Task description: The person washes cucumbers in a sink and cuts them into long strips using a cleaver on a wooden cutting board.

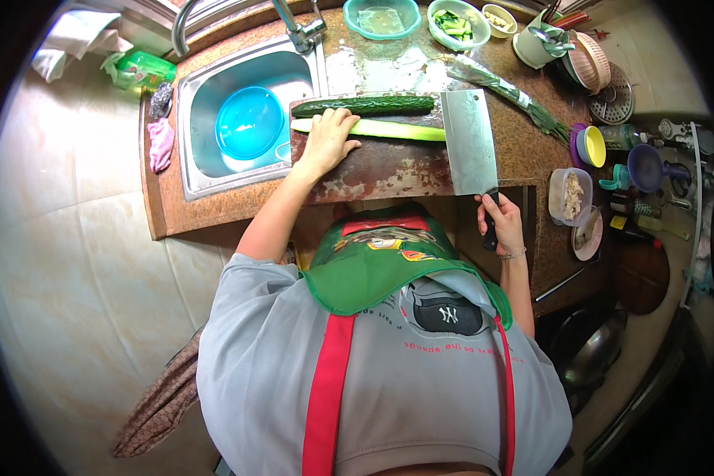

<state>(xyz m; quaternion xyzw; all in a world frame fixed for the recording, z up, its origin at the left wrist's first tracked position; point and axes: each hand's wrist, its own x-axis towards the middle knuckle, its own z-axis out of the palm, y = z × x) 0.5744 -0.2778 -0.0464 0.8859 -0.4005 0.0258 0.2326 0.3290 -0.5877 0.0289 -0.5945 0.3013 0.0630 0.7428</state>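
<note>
My left hand (328, 138) rests over a pale, lengthwise-cut cucumber piece (392, 129), with its cut face up, and its fingertips reach towards the dark green cucumber piece (387, 106) lying behind it. Both pieces lie on a worn dark cutting board (381, 166) beside the sink. My right hand (500, 220) is closed around the black handle of a cleaver (471, 143). The cleaver's wide blade lies over the board's right end, close to the right tip of the pale piece.
Left of the board is a steel sink (190, 125) with a blue basin (250, 123). Behind are a teal container (382, 35), a bowl of cut greens (459, 24) and wrapped scallions (500, 86). A plastic container of chopped food (589, 196) stands at right.
</note>
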